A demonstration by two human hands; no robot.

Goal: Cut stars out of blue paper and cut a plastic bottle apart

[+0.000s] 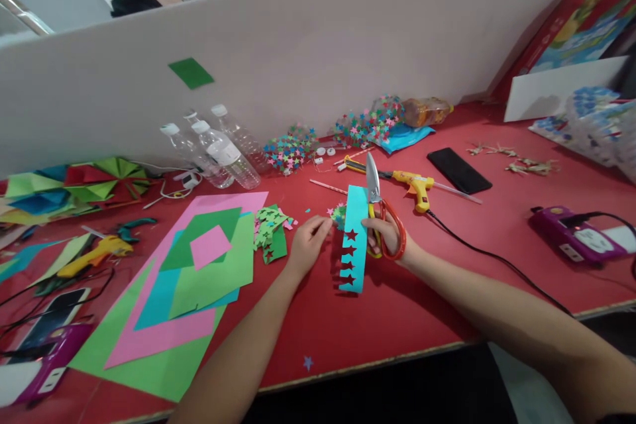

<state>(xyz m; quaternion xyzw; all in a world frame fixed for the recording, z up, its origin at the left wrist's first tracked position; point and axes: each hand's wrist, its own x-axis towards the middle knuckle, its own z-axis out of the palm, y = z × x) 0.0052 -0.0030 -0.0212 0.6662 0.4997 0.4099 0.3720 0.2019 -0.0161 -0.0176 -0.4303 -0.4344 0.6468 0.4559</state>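
In my right hand [390, 232] are scissors [372, 179] with red and yellow handles, their silver blades pointing up. The same hand pinches a light-blue paper strip [355, 212] that hangs upright, with several star-shaped holes along its left edge. My left hand [309, 242] is to the left of the strip, its fingers drawn together; whatever they hold is too small to make out. Small paper stars [338, 215] lie just behind, partly hidden by the strip. Green paper scraps with star holes [271, 228] lie left of my left hand.
Coloured paper sheets [213, 285] are stacked at left, near a yellow glue gun [102, 255]. Clear bottles [226, 156] and star-covered balls [291, 149] line the partition. Another glue gun [415, 185], a black phone [460, 171] and a purple power box [579, 235] occupy the right.
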